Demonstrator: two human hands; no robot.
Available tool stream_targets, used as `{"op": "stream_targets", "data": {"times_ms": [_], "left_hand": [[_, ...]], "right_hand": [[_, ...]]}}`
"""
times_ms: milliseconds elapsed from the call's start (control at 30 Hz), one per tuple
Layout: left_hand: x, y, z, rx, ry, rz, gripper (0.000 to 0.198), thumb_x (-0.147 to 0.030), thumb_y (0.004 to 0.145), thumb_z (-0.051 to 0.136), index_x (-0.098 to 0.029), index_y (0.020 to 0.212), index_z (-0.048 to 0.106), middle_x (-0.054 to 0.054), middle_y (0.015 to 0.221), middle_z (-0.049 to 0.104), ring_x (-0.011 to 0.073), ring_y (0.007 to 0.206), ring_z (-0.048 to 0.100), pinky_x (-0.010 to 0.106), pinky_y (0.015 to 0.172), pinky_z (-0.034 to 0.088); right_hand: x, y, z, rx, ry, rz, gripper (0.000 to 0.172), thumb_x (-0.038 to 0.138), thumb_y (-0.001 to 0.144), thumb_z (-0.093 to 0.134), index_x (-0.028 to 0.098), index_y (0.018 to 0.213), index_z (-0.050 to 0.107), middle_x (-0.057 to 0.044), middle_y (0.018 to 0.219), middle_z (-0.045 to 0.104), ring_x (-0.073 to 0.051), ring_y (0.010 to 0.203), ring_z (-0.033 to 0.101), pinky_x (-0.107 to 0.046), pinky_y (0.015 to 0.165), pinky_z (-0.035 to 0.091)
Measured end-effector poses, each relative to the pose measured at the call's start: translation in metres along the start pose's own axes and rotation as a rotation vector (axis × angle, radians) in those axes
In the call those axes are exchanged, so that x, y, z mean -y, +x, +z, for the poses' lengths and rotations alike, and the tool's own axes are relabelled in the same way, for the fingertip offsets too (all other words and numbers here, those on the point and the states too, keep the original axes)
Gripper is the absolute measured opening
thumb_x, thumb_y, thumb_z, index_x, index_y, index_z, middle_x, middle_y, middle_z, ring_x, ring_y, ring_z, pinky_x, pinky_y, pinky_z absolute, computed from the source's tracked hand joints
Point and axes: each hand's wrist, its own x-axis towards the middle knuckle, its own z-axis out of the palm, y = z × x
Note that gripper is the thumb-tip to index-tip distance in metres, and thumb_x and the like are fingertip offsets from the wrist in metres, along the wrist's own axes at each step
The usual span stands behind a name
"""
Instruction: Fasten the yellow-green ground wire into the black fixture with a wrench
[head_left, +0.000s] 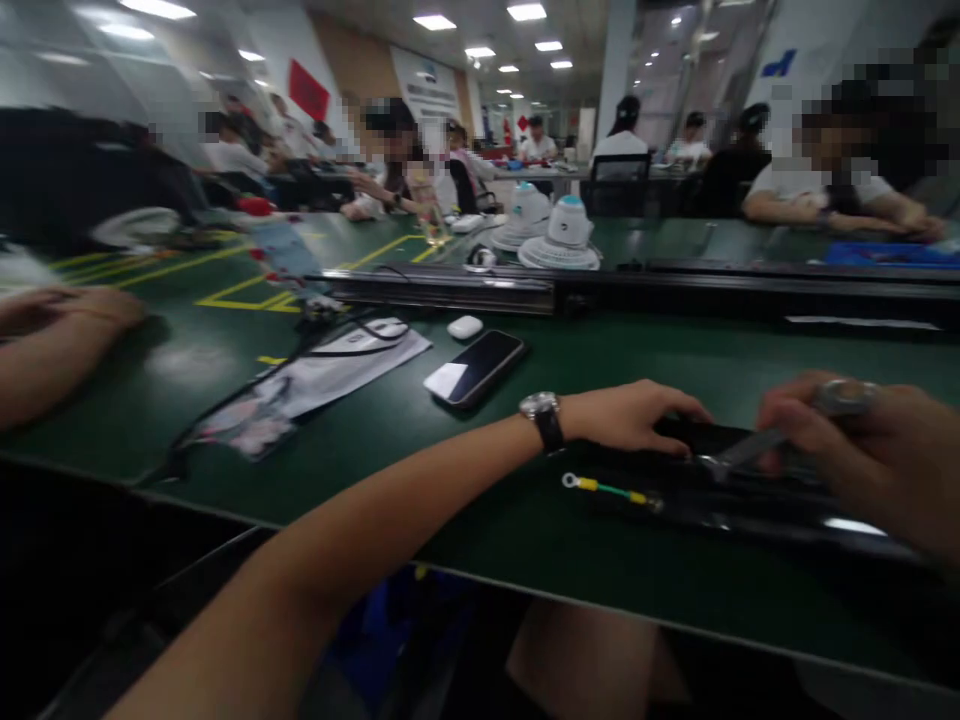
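My left hand (634, 415), with a wristwatch (543, 415) on the wrist, lies across a long black part (757, 495) on the green table (375, 430), its fingers curled down and pressing on the part's top. My right hand (862, 455) is closed round the handle of a metal wrench (757, 448), whose head rests on the black part just right of my left fingertips. A green-and-yellow wire with a ring terminal (606, 489) sticks out from the part's left end.
A phone (476, 366), a small white case (465, 326) and a lanyard with papers (330, 375) lie to the left. A black rail (600, 290) crosses the table, with two white fans (562, 238) behind it. Another person's arm (52, 345) rests at far left; other people sit beyond.
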Motion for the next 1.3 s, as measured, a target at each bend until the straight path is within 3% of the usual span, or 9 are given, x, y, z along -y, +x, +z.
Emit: {"op": "stream_targets", "data": {"times_ms": [133, 367, 500, 733, 1033, 1300], "left_hand": [[0.003, 0.001, -0.004, -0.051, 0.075, 0.003, 0.035, -0.024, 0.088, 0.072, -0.017, 0.121, 0.062, 0.007, 0.114, 0.068, 0.0192, 0.104, 0.064, 0.03, 0.089, 0.048], [-0.003, 0.001, -0.004, -0.025, 0.082, 0.009, 0.04, -0.015, 0.088, 0.07, -0.017, 0.126, 0.059, 0.007, 0.12, 0.066, 0.0185, 0.11, 0.062, 0.03, 0.095, 0.047], [-0.002, 0.0, -0.008, 0.017, 0.065, 0.015, 0.04, -0.014, 0.091, 0.065, -0.018, 0.13, 0.057, 0.008, 0.127, 0.064, 0.0183, 0.116, 0.06, 0.031, 0.101, 0.046], [-0.002, 0.002, -0.007, 0.022, 0.053, -0.006, 0.04, -0.029, 0.093, 0.066, -0.018, 0.131, 0.056, 0.009, 0.129, 0.063, 0.0207, 0.118, 0.059, 0.034, 0.102, 0.045], [0.005, 0.005, -0.001, -0.043, 0.104, 0.001, 0.036, -0.021, 0.09, 0.069, -0.02, 0.125, 0.06, 0.006, 0.121, 0.065, 0.0192, 0.11, 0.061, 0.032, 0.095, 0.045], [-0.001, 0.003, -0.005, -0.006, 0.094, -0.008, 0.039, -0.016, 0.089, 0.066, -0.019, 0.128, 0.058, 0.007, 0.124, 0.065, 0.0201, 0.113, 0.061, 0.032, 0.097, 0.045]], "right_hand": [[0.012, 0.011, 0.006, 0.142, 0.172, -0.068, 0.014, 0.029, 0.1, 0.06, 0.023, 0.088, 0.065, 0.005, 0.063, 0.072, -0.01, 0.053, 0.067, -0.02, 0.054, 0.048], [0.029, 0.005, 0.018, 0.265, 0.315, -0.094, 0.009, 0.028, 0.097, 0.066, 0.024, 0.09, 0.063, 0.008, 0.068, 0.072, -0.009, 0.057, 0.069, -0.018, 0.059, 0.048], [0.033, 0.002, 0.024, 0.258, 0.267, -0.11, 0.015, 0.035, 0.097, 0.069, 0.024, 0.087, 0.064, 0.008, 0.066, 0.069, -0.008, 0.051, 0.062, -0.019, 0.053, 0.044], [0.037, 0.002, 0.028, 0.208, 0.174, -0.154, 0.033, 0.051, 0.1, 0.059, 0.023, 0.084, 0.067, 0.006, 0.062, 0.066, -0.008, 0.046, 0.055, -0.021, 0.048, 0.04], [0.04, 0.002, 0.029, 0.313, 0.182, -0.202, 0.029, 0.044, 0.102, 0.058, 0.023, 0.083, 0.066, 0.002, 0.071, 0.068, -0.011, 0.054, 0.06, -0.023, 0.054, 0.043], [0.038, 0.004, 0.029, 0.367, 0.19, -0.335, 0.016, 0.029, 0.103, 0.054, 0.021, 0.09, 0.059, 0.001, 0.074, 0.064, -0.014, 0.064, 0.061, -0.025, 0.062, 0.044]]}}
